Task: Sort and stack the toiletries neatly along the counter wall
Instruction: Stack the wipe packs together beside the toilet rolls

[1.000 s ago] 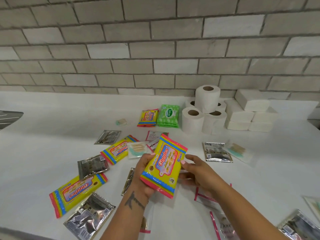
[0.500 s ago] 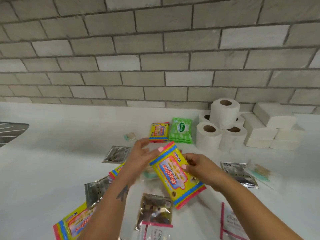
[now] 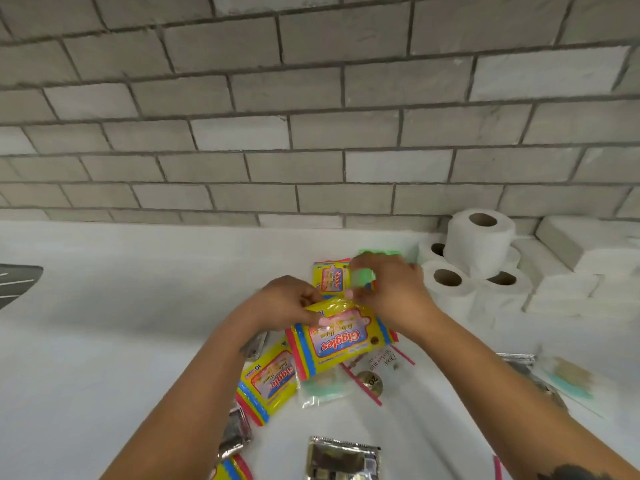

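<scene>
Both of my hands grip a yellow Giggles wipes pack by its far edge, its label upside down to me. My left hand pinches the left corner and my right hand the right one. Just beyond the held pack, a matching yellow pack lies near the wall. Beside it is a green wipes pack, mostly hidden by my right hand. Another yellow pack lies on the white counter under my left forearm.
Toilet rolls and white tissue packs are stacked against the brick wall at the right. Silver sachets, a Dove sachet and clear swab bags lie scattered near me. A dark object sits at the left edge.
The held yellow pack has been turned around and carried forward toward the packs by the wall. My view has tilted up and moved closer to the wall.
</scene>
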The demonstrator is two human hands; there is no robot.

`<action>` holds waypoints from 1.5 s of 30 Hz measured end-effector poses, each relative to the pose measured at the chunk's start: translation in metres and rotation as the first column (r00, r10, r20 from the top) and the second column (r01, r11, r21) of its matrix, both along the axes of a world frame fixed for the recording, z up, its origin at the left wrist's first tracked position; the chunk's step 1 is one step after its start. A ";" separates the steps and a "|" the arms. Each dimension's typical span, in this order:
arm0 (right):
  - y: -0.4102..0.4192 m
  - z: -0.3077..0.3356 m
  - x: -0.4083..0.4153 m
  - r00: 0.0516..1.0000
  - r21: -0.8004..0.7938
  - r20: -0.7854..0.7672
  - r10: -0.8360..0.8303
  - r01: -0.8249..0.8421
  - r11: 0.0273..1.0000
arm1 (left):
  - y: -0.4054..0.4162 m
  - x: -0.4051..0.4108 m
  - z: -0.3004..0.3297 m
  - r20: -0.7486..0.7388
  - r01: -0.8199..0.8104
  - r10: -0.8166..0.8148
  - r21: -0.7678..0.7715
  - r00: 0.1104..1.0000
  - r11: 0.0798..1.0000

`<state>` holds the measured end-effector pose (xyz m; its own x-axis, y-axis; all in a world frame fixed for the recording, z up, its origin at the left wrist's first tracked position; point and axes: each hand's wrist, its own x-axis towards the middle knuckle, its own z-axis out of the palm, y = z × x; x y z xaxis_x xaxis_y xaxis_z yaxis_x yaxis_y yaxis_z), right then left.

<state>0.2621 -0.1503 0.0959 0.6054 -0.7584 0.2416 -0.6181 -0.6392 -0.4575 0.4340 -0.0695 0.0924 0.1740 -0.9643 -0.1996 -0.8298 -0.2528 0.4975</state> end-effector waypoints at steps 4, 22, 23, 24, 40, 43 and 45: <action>-0.010 -0.025 0.002 0.878 0.036 0.456 -0.146 0.146 0.989 | 0.001 0.020 -0.030 -0.449 -0.244 0.197 -0.050 0.872 0.968; -0.054 -0.102 0.079 0.966 -0.420 -0.249 0.068 -0.171 0.891 | -0.097 0.050 -0.100 -0.633 -0.572 0.426 -0.033 0.647 0.820; -0.059 -0.102 0.081 0.962 -0.408 -0.268 0.053 -0.163 0.898 | -0.102 0.051 -0.099 -0.553 -0.562 0.446 -0.050 0.704 0.825; -0.063 -0.102 0.084 0.957 -0.396 -0.290 0.034 -0.152 0.906 | -0.106 0.051 -0.099 -0.493 -0.556 0.453 -0.077 0.742 0.828; -0.076 -0.117 0.093 0.874 -0.248 -0.481 0.062 -0.204 0.947 | -0.128 0.045 -0.134 -0.063 -0.420 0.422 -0.300 0.905 0.857; -0.074 -0.117 0.093 0.872 -0.263 -0.486 0.054 -0.205 0.943 | -0.127 0.046 -0.132 0.034 -0.398 0.421 -0.265 0.907 0.878; -0.074 -0.115 0.093 0.858 -0.262 -0.512 0.043 -0.204 0.943 | -0.127 0.049 -0.129 0.128 -0.358 0.387 -0.202 0.913 0.911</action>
